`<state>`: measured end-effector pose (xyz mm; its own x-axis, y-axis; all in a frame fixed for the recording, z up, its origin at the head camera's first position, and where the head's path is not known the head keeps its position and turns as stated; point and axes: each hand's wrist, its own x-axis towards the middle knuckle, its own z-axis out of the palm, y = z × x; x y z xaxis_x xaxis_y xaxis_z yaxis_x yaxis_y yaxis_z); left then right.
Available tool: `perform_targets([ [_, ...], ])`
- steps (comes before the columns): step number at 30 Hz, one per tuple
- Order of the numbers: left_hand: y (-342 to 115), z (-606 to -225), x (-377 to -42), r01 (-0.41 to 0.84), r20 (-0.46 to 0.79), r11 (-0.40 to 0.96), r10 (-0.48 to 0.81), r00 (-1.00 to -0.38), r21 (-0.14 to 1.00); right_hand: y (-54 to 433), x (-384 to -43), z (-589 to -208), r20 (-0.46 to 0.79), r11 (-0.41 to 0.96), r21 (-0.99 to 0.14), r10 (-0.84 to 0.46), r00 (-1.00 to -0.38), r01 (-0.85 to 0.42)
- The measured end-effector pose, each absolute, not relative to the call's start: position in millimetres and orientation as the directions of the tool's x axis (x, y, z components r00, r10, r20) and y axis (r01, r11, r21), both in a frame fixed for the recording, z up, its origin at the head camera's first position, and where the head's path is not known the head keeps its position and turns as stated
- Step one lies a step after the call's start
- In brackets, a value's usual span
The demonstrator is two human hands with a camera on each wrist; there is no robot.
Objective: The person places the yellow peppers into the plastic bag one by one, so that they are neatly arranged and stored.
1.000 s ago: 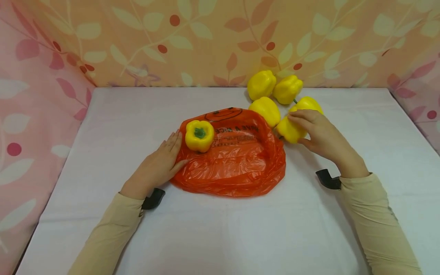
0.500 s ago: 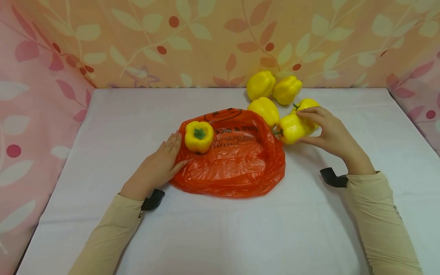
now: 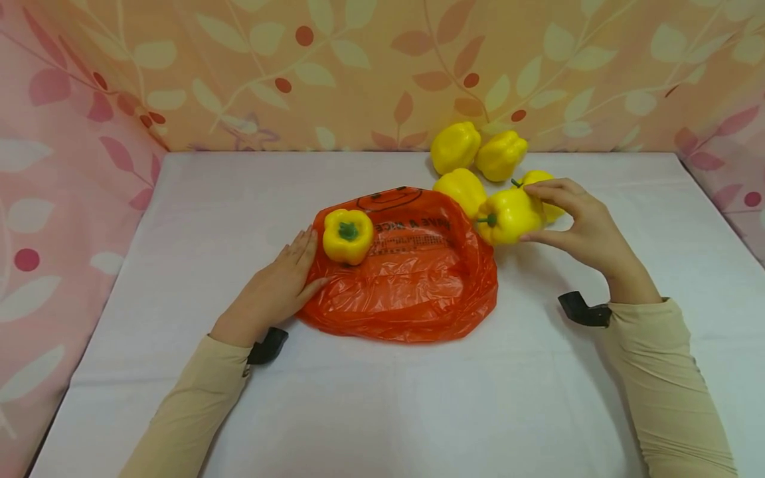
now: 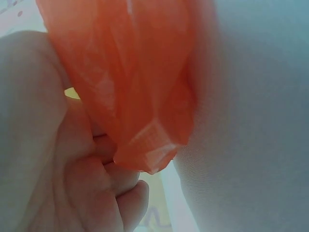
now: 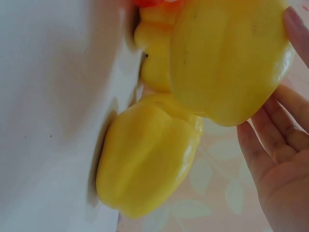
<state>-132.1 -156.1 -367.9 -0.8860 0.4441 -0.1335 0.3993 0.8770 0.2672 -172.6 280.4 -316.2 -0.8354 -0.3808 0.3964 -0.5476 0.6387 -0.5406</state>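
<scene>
In the head view, my right hand [image 3: 588,232] pinches a yellow bell pepper [image 3: 510,216] between thumb and fingertips, its green stem pointing left. The right wrist view shows that same bell pepper [image 5: 231,58] raised above the table. A red plastic bag [image 3: 412,289] with printed lettering lies flat mid-table, and another yellow bell pepper [image 3: 342,249] sits stem-up on its left part. Along the bag's left edge rests my left hand [image 3: 275,285], fingers extended. Seen from the left wrist, a loose fold of the bag [image 4: 145,87] hangs against the palm and partly covers the fingers.
Behind the bag, several more yellow bell peppers stand near the back edge, among them one at the far back [image 3: 455,147] and one touching the bag [image 3: 461,191]. Another bell pepper [image 5: 145,159] lies just beyond the held one. White cloth [image 3: 394,411] covers the table.
My right hand has taken hold of the nearest yellow bell pepper and lifted it slightly, turning its stem end to the left. The left hand and bag have stayed put.
</scene>
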Motion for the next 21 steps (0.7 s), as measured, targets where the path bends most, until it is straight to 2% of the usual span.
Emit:
perform_targets([
  [13,-156,-367,-132,0.399,-0.134,0.875,0.445,-0.885,0.273,265,-168,-313,0.437,0.456,-0.688,-0.360,-0.824,-0.564],
  [21,-156,-367,-133,0.400,-0.139,0.874,0.448,-0.883,0.275,248,-163,-313,0.407,0.371,-0.775,-0.328,-0.852,-0.513],
])
